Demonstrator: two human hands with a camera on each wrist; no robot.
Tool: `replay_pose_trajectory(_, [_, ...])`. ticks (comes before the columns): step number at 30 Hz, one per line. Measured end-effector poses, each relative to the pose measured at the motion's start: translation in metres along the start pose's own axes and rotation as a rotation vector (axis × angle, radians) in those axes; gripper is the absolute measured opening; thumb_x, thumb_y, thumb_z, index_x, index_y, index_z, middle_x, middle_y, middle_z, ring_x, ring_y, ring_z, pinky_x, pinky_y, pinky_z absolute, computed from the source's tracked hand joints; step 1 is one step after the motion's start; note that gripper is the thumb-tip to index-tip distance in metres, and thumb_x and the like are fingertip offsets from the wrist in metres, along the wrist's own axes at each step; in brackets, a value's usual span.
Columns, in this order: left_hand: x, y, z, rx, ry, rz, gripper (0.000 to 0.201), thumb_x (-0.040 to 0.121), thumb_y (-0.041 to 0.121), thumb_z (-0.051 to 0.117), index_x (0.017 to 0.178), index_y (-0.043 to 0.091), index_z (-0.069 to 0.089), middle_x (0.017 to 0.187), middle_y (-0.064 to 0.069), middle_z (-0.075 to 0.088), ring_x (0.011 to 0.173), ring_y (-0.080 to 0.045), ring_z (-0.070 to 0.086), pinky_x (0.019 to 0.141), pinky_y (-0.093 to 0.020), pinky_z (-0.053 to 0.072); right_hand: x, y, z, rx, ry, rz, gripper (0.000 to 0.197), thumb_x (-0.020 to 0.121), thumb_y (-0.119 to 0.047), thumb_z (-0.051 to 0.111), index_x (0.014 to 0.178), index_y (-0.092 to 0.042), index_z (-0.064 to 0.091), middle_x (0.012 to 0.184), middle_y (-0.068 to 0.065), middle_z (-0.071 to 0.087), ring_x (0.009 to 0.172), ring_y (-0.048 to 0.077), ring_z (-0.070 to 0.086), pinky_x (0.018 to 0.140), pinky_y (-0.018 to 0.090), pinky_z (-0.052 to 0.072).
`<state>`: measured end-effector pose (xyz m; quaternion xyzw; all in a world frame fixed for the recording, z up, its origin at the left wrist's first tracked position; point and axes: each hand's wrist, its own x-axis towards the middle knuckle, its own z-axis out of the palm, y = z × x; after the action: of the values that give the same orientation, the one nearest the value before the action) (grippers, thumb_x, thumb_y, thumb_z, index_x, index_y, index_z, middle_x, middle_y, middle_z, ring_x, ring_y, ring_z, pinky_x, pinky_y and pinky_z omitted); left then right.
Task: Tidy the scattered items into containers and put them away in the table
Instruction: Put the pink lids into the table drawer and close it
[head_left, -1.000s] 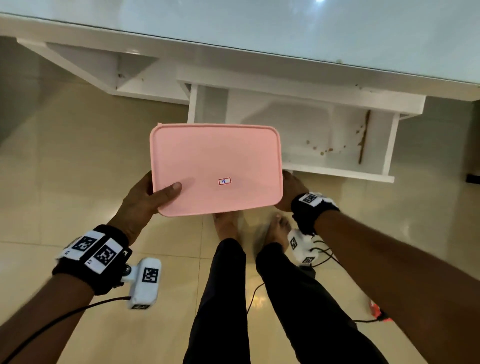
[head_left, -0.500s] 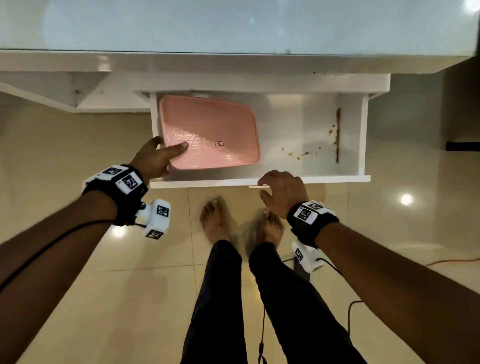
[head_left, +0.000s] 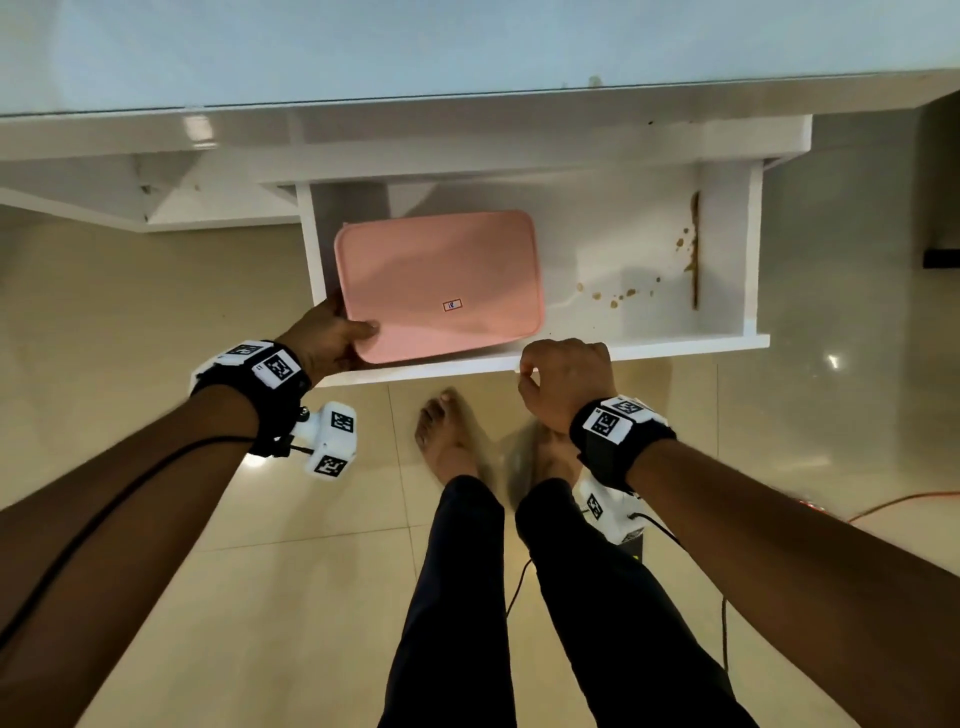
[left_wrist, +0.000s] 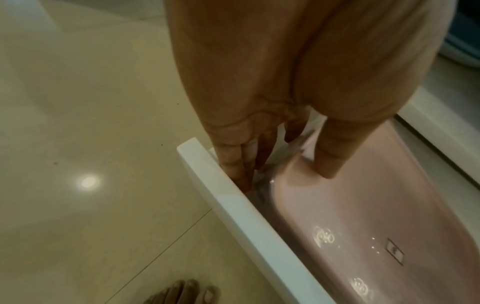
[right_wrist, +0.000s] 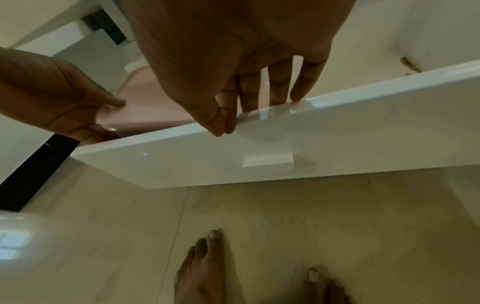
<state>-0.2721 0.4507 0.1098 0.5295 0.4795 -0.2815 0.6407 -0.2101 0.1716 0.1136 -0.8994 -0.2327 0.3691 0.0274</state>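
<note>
A flat pink lidded container lies in the left half of the open white drawer under the table. My left hand grips its near left corner, thumb on the lid and fingers down between the container and the drawer wall. My right hand grips the top edge of the drawer front, thumb on the outer face and fingers over the inner side, just above the small white handle. The container's contents are hidden by the lid.
The right half of the drawer floor is bare apart from brown stains. The glass table top overhangs the drawer's back. My bare feet stand on beige tiles just in front. An orange cable lies at the right.
A second ago both hands held the container in the air before the drawer. It now lies inside, held by the left hand only. The right hand has moved to the drawer front.
</note>
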Motion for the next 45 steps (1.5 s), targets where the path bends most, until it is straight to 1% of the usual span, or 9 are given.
replay_pose_trajectory(4, [-0.005,0.002,0.001,-0.029,0.012,-0.008,0.062,0.095,-0.001,0.048,0.145,0.032,0.034,0.121,0.002,0.054,0.09,-0.02,0.061,0.061,-0.024,0.059,0.003,-0.005,-0.006,-0.037,-0.048,-0.008,0.018,0.089,-0.034,0.051,0.098,-0.027,0.064,0.102,-0.006,0.069,0.095,0.022,0.059,0.088,0.036,0.035])
replay_pose_trajectory(9, [-0.01,0.0,0.005,0.041,0.078,0.091,0.053,0.091,-0.005,0.052,0.137,0.019,0.044,0.11,-0.004,0.06,0.1,-0.029,0.062,0.066,-0.03,0.06,0.004,-0.01,-0.01,-0.065,-0.078,-0.025,0.02,0.089,-0.033,0.051,0.101,-0.024,0.065,0.109,-0.003,0.066,0.097,0.024,0.059,0.084,0.036,0.037])
replay_pose_trajectory(13, [-0.02,-0.02,0.006,0.428,0.301,0.178,0.036,0.087,0.015,0.062,0.123,0.016,0.059,0.109,-0.006,0.062,0.101,-0.025,0.059,0.084,-0.029,0.047,-0.011,-0.013,-0.001,-0.014,0.018,-0.047,0.03,0.082,-0.029,0.06,0.109,-0.019,0.067,0.119,0.004,0.053,0.106,0.028,0.051,0.079,0.038,0.049])
replay_pose_trajectory(18, [-0.038,-0.063,0.02,0.822,0.27,0.408,0.032,0.077,0.031,0.06,0.101,0.012,0.069,0.104,-0.013,0.059,0.1,-0.034,0.056,0.088,-0.036,0.042,-0.035,-0.014,0.027,0.002,-0.12,0.026,0.054,0.084,-0.033,0.056,0.135,-0.017,0.048,0.135,0.003,0.045,0.122,0.027,0.044,0.087,0.04,0.05])
replay_pose_trajectory(23, [-0.047,-0.091,0.036,1.103,0.304,0.575,0.041,0.076,0.017,0.067,0.115,0.006,0.062,0.115,-0.014,0.055,0.106,-0.037,0.051,0.084,-0.046,0.049,-0.024,-0.006,0.049,0.077,-0.242,0.136,0.086,0.084,-0.033,0.06,0.154,-0.015,0.014,0.161,0.001,0.01,0.148,0.026,0.009,0.104,0.047,0.042])
replay_pose_trajectory(28, [-0.053,-0.109,0.042,1.235,0.256,0.566,0.069,0.073,0.017,0.068,0.137,0.004,0.046,0.134,-0.017,0.048,0.118,-0.037,0.046,0.082,-0.047,0.051,-0.014,-0.004,0.057,0.058,-0.25,0.168,0.095,0.079,-0.034,0.063,0.154,-0.023,0.006,0.16,-0.005,-0.001,0.149,0.025,-0.001,0.101,0.045,0.043])
replay_pose_trajectory(37, [-0.032,-0.086,0.043,1.259,0.265,0.51,0.087,0.075,0.021,0.069,0.149,0.007,0.026,0.16,-0.014,0.013,0.144,-0.036,0.019,0.105,-0.052,0.04,0.031,-0.004,0.023,0.064,-0.268,0.186,0.097,0.082,-0.04,0.062,0.155,-0.026,0.0,0.161,-0.007,-0.012,0.149,0.027,-0.013,0.106,0.054,0.034])
replay_pose_trajectory(41, [-0.007,-0.043,0.042,1.234,0.3,0.529,0.079,0.08,0.024,0.063,0.149,0.011,0.028,0.16,-0.015,0.007,0.138,-0.041,0.027,0.096,-0.054,0.045,0.075,-0.007,-0.009,0.071,-0.251,0.167,0.099,0.086,-0.047,0.059,0.155,-0.018,-0.006,0.162,-0.003,-0.01,0.148,0.031,-0.016,0.116,0.051,0.025])
replay_pose_trajectory(45, [0.012,-0.005,0.045,1.157,0.318,0.539,0.072,0.084,0.026,0.06,0.148,0.015,0.028,0.152,-0.017,0.023,0.123,-0.041,0.045,0.092,-0.052,0.047,0.113,-0.009,-0.035,0.089,-0.168,0.151,0.095,0.086,-0.045,0.06,0.155,-0.017,0.0,0.161,-0.008,-0.006,0.149,0.028,-0.014,0.115,0.047,0.027])
